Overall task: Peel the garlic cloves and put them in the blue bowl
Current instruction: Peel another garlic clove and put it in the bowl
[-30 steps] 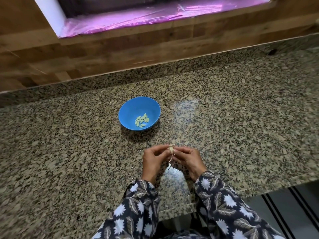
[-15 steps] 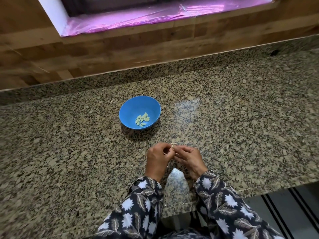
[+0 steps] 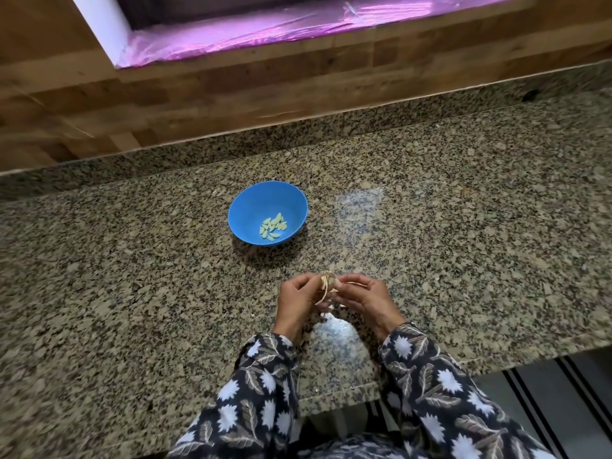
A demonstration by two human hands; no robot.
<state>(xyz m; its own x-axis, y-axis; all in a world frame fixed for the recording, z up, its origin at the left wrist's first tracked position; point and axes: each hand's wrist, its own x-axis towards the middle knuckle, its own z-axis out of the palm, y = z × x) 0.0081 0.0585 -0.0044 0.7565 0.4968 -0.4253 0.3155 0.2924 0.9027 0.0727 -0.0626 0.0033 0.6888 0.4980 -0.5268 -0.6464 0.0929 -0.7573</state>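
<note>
Blue bowl point(image 3: 249, 203) sits ahead and slightly left of the hands, well apart from them, with peeled cloves point(image 3: 273, 226) heaped at its bottom. Left hand point(image 3: 296, 301) has its fingers curled, pinching the garlic clove point(image 3: 328, 280) from its side; it's the nearer hand to the bowl. Clove is held between both hands above the counter, partly skinned, strip of peel point(image 3: 323, 298) dangling below. Long axis looks roughly upright, but it's small and blurry, so I'm not sure. Right hand point(image 3: 362, 298) pinches the other side, probably working the skin. Drop-off needs a forward-left reach. Granite counter point(image 3: 463, 226) is speckled. Wood-panel wall point(image 3: 231, 87) behind, purple sheet point(image 3: 265, 31) on the ledge above.
</note>
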